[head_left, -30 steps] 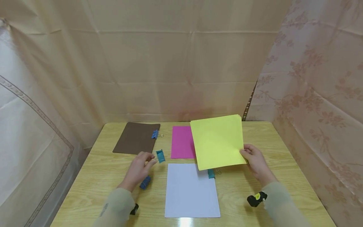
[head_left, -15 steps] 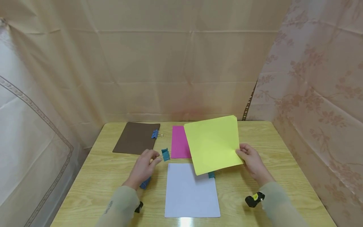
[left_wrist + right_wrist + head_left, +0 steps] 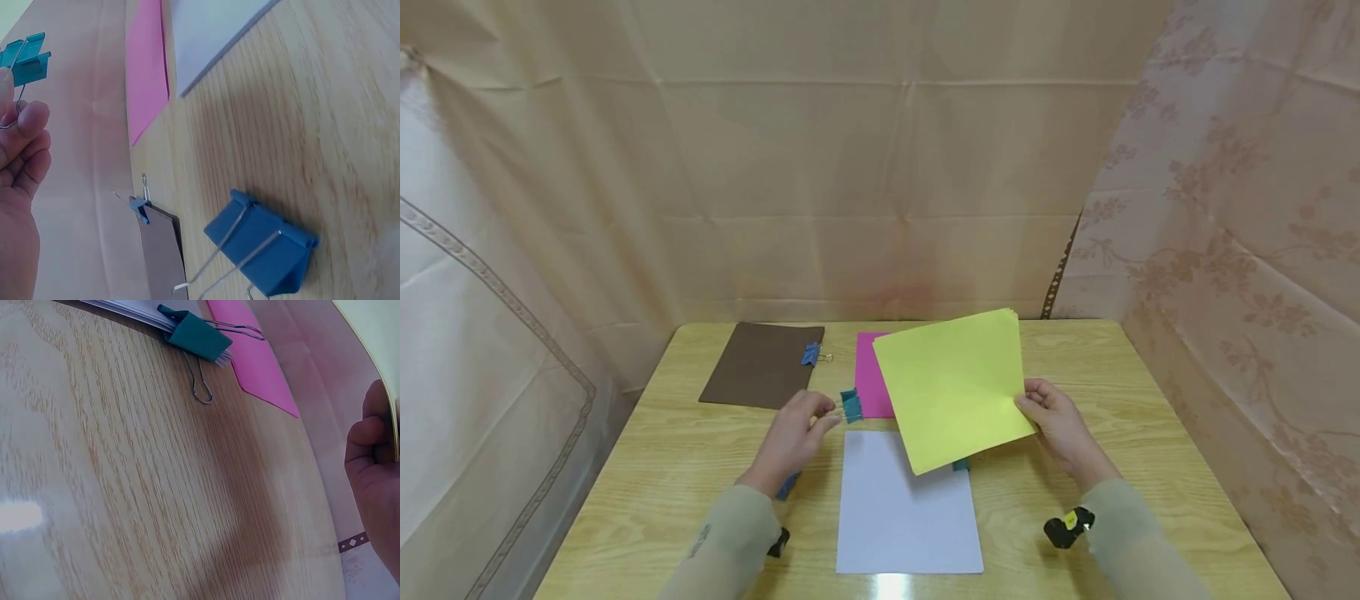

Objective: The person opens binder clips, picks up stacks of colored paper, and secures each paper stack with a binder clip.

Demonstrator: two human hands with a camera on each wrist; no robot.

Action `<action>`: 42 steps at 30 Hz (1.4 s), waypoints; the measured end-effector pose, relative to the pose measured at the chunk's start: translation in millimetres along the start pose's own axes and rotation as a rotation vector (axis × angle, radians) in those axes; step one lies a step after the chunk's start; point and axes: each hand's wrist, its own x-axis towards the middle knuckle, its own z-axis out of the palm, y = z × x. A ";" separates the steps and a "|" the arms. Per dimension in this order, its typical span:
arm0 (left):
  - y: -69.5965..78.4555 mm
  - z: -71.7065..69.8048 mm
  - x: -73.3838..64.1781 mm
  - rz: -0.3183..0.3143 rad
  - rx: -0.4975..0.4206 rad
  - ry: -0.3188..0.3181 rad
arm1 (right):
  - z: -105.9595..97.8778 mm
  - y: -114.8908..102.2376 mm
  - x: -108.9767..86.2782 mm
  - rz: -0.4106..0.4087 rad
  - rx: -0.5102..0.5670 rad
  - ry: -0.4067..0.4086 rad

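Observation:
My left hand [image 3: 792,437] pinches a teal binder clip [image 3: 851,406] by its wire handles, just left of the raised yellow sheets. In the left wrist view the clip [image 3: 26,59] stands above thumb and fingers. At its lower right edge, my right hand [image 3: 1060,425] grips the stack of yellow paper [image 3: 955,387] between thumb and fingers, tilted above the table. Partly under it lie pink paper [image 3: 871,383] and a white paper stack [image 3: 910,525]. A second teal binder clip [image 3: 199,336] bites the white stack's right edge; the yellow sheets mostly cover it in the head view.
Brown paper [image 3: 760,364] with a blue binder clip [image 3: 811,354] on its right edge lies at the back left. A loose blue binder clip [image 3: 262,244] rests on the wooden table [image 3: 1022,533] under my left forearm. Curtains [image 3: 865,167] hang behind.
My left hand has moved right with the teal binder clip, toward the yellow paper. My right hand has shifted left and tilted the yellow sheets further, covering more pink and white paper.

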 end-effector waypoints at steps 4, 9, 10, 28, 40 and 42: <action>3.0 2.1 2.2 -0.006 -0.005 -0.008 | 2.4 0.3 0.4 -0.008 0.007 -0.004; 7.9 3.5 4.5 0.005 -0.025 -0.013 | 3.8 1.3 0.9 -0.005 0.010 -0.019; 8.9 3.6 4.8 0.012 -0.030 -0.012 | 4.1 1.4 0.9 -0.005 0.012 -0.021; 18.1 6.7 8.4 -0.010 -0.092 -0.047 | 9.3 4.8 -0.5 0.010 -0.020 -0.033; 15.9 8.2 8.2 -0.010 -0.073 -0.078 | 9.4 4.8 -1.4 -0.014 -0.027 -0.012; 15.8 8.3 8.0 -0.006 -0.084 -0.086 | 10.0 4.1 -1.5 -0.017 -0.039 -0.011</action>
